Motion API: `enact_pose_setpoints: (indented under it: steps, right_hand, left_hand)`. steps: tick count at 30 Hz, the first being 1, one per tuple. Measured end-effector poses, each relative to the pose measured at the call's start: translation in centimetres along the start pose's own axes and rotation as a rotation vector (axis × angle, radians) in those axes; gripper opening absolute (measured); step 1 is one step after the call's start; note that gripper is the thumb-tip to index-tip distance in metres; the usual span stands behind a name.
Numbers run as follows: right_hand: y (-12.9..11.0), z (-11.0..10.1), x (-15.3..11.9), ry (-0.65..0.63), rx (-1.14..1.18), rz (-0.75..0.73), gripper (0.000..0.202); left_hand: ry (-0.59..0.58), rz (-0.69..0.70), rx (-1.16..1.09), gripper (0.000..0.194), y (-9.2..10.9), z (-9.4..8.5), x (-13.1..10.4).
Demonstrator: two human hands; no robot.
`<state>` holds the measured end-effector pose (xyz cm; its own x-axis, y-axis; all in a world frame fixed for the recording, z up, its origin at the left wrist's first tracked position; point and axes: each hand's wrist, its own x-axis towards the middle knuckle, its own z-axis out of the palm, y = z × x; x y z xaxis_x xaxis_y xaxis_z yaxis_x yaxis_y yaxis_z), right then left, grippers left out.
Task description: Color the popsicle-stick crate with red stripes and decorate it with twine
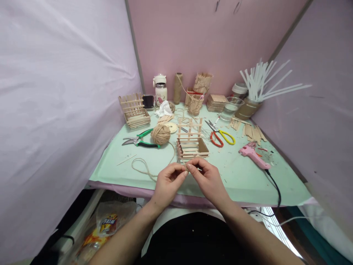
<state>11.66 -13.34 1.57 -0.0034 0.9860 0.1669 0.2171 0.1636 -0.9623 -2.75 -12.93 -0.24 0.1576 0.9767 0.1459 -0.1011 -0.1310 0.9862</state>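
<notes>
My left hand (pixel 170 180) and my right hand (pixel 207 179) meet at the front of the table, thumbs and forefingers pinched together. Between them is a piece of twine (pixel 143 170), mostly hidden by the fingertips; a loop of it lies on the table to the left. The ball of twine (pixel 160 134) sits beyond my left hand. Just past my fingertips stands a small basket of wooden sticks (pixel 204 148) with a lattice back, dark cord wound along its left side.
Green-handled pruning shears (pixel 147 144) lie left, scissors (pixel 217 139) right of the basket. A pink glue gun (pixel 255 156) with a black cable rests at the right. Behind are a second stick basket (pixel 136 118), a bottle (pixel 161 92), a clear bowl (pixel 231 109) and glue sticks (pixel 260 79).
</notes>
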Motion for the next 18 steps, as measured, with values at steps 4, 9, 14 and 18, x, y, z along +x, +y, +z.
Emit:
enact_pose_setpoints:
  steps: [4,9,14,18]
  right_hand:
    - [0.4,0.3,-0.1,0.061,-0.046,-0.094,0.007]
    - [0.4,0.3,-0.6,0.108,-0.171,-0.3,0.01]
    - [0.0,0.2,-1.2,0.201,-0.352,-0.494,0.011]
    - [0.0,0.1,-1.0,0.13,-0.36,-0.422,0.009]
  left_hand:
    - [0.048,0.046,-0.018,0.009,-0.2,-0.1,0.2]
    - [0.094,0.083,0.039,0.008,-0.6,0.0,0.4]
    - [0.141,0.105,0.088,0.008,-1.1,0.2,0.3]
    - [0.126,0.209,0.212,0.008,-1.1,0.2,0.2]
